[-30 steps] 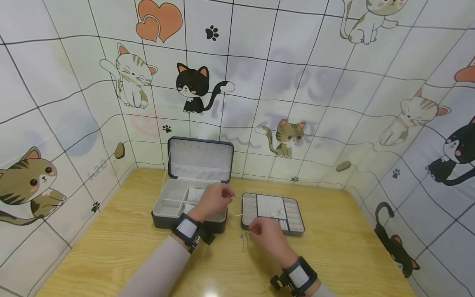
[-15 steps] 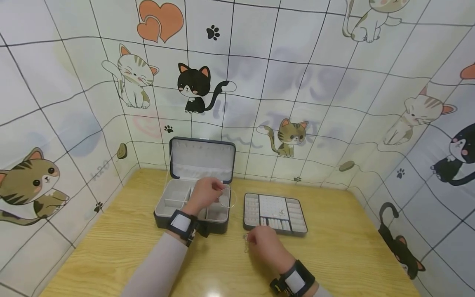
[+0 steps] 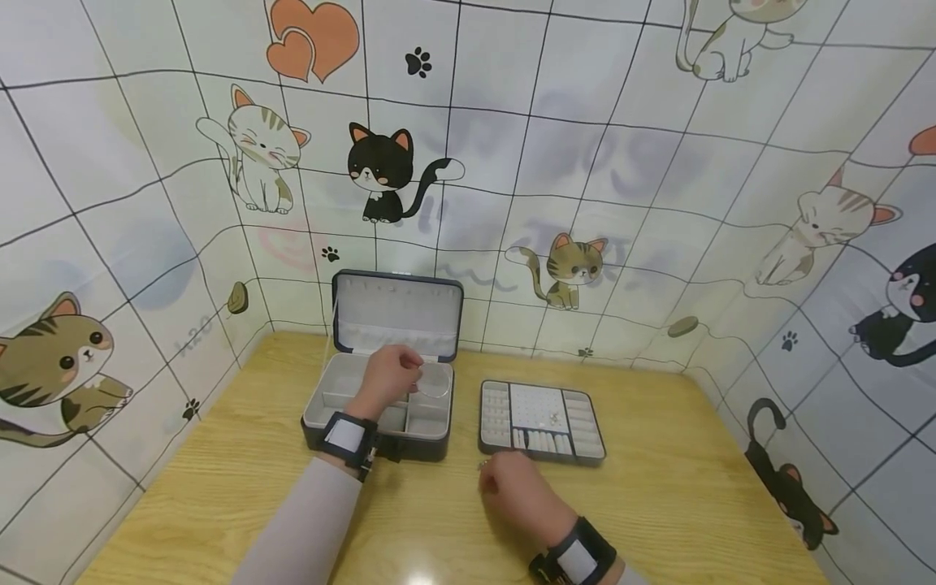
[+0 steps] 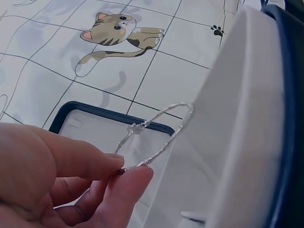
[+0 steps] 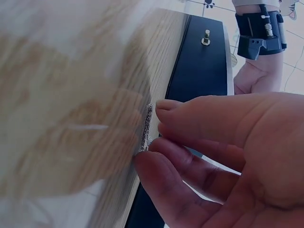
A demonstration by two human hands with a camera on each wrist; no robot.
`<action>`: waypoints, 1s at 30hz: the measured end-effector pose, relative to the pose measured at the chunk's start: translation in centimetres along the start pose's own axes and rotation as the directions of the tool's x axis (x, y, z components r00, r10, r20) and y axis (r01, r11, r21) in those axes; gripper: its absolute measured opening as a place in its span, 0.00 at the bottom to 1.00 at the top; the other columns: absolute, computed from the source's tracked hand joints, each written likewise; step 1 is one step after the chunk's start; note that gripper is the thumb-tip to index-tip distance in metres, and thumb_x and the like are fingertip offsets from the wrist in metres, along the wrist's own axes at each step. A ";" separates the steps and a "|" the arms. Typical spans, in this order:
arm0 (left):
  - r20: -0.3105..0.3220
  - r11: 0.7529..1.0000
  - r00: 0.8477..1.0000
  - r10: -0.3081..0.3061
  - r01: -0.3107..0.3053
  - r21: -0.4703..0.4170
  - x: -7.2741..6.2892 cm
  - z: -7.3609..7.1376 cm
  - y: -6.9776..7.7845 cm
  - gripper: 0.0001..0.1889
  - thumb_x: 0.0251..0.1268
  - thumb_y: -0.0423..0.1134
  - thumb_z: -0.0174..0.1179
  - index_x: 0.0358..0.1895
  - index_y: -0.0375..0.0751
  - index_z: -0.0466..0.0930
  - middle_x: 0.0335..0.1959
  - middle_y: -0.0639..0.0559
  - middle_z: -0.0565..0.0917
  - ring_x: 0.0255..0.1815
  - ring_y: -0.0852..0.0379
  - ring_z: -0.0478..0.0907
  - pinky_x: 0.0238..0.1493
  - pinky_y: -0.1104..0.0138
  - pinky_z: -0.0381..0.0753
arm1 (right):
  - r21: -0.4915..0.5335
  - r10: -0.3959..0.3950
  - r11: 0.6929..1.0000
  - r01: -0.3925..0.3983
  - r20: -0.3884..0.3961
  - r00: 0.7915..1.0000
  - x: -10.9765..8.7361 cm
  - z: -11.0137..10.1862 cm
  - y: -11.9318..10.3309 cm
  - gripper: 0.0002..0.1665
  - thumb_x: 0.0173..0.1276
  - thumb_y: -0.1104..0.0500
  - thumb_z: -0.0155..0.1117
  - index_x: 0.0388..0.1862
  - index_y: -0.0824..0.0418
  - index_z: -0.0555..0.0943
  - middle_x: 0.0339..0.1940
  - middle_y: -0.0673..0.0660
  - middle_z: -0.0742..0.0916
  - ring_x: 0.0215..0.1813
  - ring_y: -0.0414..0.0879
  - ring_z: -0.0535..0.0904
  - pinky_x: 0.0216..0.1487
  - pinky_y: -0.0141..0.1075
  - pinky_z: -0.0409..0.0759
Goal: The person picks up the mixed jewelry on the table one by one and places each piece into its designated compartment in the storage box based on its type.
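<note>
- Our left hand (image 3: 387, 378) pinches a silvery bracelet (image 4: 165, 146); our right hand (image 3: 519, 491), fingers drawn in close, touches a sparkling jewelry piece (image 5: 147, 127) by the worktop (image 3: 409, 520), though we cannot tell whether it grips it.
- Over the last second we have carried the bracelet leftward, from the gap between the tray (image 3: 581, 459) and the jewelry box (image 3: 427, 449) to above the box's right-hand compartments (image 3: 430, 424).
- For the work in hand, we judge, this means the bracelet is over storage space but not yet laid in it.
- Our right hand has slid slightly nearer us.
- Being a ring, the bracelet has no single long axis; its loop reaches rightward from our fingertips in the head view, and the left wrist view shows a narrow oval slanting up and right.
- Nearly upright in the right wrist view, the jewelry piece's long axis ends at our thumb.
</note>
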State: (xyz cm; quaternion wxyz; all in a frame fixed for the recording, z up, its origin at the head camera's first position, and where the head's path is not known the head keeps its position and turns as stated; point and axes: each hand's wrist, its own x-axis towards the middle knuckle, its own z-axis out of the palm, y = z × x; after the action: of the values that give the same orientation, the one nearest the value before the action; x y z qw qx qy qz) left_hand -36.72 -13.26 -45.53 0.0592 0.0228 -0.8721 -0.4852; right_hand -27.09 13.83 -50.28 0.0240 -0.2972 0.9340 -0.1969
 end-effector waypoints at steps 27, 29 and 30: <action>0.003 0.984 1.000 -0.014 0.013 0.180 0.0 1.3 -0.9 0.08 0.67 0.31 0.66 0.47 0.36 0.87 0.38 0.44 0.88 0.34 0.53 0.85 0.38 0.61 0.84 | 0.013 -0.033 0.999 0.033 0.001 0.999 -0.1 0.2 0.1 0.11 0.55 0.70 0.76 0.28 0.53 0.90 0.30 0.45 0.89 0.35 0.35 0.81 0.38 0.31 0.80; 0.004 0.978 1.000 -0.013 0.012 0.209 0.0 1.3 -0.9 0.08 0.67 0.32 0.67 0.47 0.36 0.88 0.40 0.44 0.88 0.37 0.51 0.83 0.41 0.59 0.84 | 0.013 -0.036 0.999 0.036 -0.001 0.999 -0.1 0.2 0.1 0.11 0.55 0.70 0.76 0.28 0.53 0.90 0.30 0.45 0.89 0.35 0.35 0.81 0.38 0.31 0.81; 0.005 0.976 1.000 -0.012 0.011 0.219 0.0 1.3 -0.9 0.09 0.67 0.32 0.67 0.47 0.36 0.88 0.41 0.43 0.88 0.38 0.50 0.83 0.43 0.58 0.85 | 0.014 -0.038 0.999 0.038 -0.002 0.999 -0.1 0.2 0.1 0.11 0.55 0.70 0.76 0.28 0.53 0.90 0.31 0.45 0.89 0.35 0.35 0.82 0.38 0.31 0.81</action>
State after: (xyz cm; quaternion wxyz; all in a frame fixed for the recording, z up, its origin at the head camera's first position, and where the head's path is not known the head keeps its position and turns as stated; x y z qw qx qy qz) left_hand -36.89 -12.61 -47.01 0.0507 0.0328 -0.9203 -0.3866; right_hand -27.01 13.90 -50.54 0.0218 -0.3144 0.9269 -0.2040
